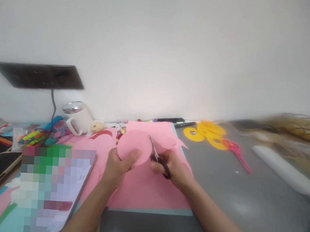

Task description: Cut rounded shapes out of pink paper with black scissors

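Note:
My left hand [122, 164] pinches a round piece of pink paper [134, 144], its thumb lying across the front of the disc. The fingers of my right hand [171, 166] are wrapped round the black handles of a pair of scissors [155, 149]. Their blades point up and lie close along the disc's right edge; I cannot tell whether they touch it. A strip of pink paper [168, 140] curls just right of the blades. Below both hands lie larger pink sheets [150, 194], with a light blue edge showing beneath them.
Yellow paper rings [213, 139] and pink-handled scissors [238, 154] lie to the right. Pens [172, 120] rest by the wall. At left stand a white lidded mug [79, 120] and a tablet-like screen [74, 191], partly pixelated. A dark panel [39, 76] with a cable hangs on the wall.

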A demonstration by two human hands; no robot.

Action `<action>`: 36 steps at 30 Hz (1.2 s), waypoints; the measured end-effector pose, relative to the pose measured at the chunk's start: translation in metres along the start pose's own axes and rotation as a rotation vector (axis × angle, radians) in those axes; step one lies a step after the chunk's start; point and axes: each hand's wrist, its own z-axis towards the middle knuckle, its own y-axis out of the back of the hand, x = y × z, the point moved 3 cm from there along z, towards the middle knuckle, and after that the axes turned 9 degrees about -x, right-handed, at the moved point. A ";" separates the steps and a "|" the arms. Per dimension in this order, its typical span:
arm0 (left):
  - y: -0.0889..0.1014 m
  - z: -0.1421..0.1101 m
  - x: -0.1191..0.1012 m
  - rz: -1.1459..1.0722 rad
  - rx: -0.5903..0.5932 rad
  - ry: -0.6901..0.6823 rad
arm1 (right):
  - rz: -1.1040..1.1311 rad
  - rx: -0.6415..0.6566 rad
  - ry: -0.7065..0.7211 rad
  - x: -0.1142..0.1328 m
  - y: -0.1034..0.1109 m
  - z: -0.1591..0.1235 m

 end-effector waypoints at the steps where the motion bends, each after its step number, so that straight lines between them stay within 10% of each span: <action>1: 0.000 0.000 0.000 -0.008 0.002 -0.001 | -0.003 -0.003 0.000 -0.001 0.000 0.000; 36: -0.001 0.002 -0.004 -0.158 0.001 0.003 | 0.093 0.049 0.051 -0.010 -0.002 0.004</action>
